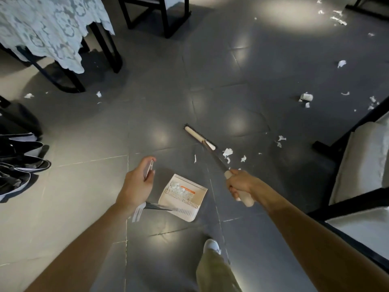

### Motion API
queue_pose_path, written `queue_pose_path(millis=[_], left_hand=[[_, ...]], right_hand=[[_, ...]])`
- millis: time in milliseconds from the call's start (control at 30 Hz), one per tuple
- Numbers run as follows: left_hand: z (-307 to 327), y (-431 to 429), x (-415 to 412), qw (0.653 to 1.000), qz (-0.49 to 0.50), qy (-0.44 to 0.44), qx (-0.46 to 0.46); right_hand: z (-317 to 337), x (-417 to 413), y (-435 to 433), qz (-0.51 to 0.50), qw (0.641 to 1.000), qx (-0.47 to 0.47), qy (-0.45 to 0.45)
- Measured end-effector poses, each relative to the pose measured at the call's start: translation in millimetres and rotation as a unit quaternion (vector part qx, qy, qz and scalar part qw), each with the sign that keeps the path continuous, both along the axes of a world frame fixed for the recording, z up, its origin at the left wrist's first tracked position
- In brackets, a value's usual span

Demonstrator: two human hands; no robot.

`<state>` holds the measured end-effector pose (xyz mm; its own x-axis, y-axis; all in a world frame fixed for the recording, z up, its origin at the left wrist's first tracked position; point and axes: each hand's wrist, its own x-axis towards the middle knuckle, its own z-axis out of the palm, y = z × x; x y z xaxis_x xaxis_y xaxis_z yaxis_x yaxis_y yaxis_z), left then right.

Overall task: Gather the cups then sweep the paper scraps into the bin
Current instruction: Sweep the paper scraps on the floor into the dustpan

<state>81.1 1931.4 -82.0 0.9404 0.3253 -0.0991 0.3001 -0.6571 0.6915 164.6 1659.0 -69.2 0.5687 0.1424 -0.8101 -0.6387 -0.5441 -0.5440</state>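
Left hand: the left hand (136, 180) reaches forward, its fingers and thumb loosely curled round the white top end of the handle of the cream plastic dustpan (183, 197).
Right hand: the right hand (240, 184) is wrapped firmly round the cream grip of the long-handled broom (212, 157), with the arm stretched ahead.
Broom: the shaft slants away forward and to the left. Its cream head with dark bristles (200, 137) is down on the floor beyond the dustpan.
Dustpan: it stands on the grey tiled floor (84, 144) between the two hands. Comb teeth run along its near side, and a small heap of white scraps lies inside.
Scraps: several torn white paper scraps (227, 152) lie just right of the broom head. More are scattered well apart to the right and far top right, and a few lie near the table legs on the left.
Lump: a crumpled white lump (306, 96) lies on the floor to the right. I cannot tell whether it is a cup.
Surface: a surface draped in a pale lace cloth (48, 28) stands at top left.
Seating: a dark-framed chair (157, 15) stands at the top, and a cream cushioned chair (368, 161) stands at the right.
Left edge: dark shoes with pale soles (21, 165) lie together on the floor.
Person: a white shoe (211, 245) and an olive trouser leg (214, 270) show at the bottom.
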Motion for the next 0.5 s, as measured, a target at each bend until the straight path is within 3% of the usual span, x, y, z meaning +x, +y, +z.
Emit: queue_pose_path(millis=[200,500], left_hand=[[-9.2,11.1,58.4,1.000,-0.004,0.029,0.007],[-6.8,39.5,93.7,0.997,0.003,0.074,0.008]], right_hand=[[-24.4,72.9,20.8,0.065,0.995,-0.072,0.036],[-16.9,90.8,48.6,0.240,0.958,-0.158,0.014]])
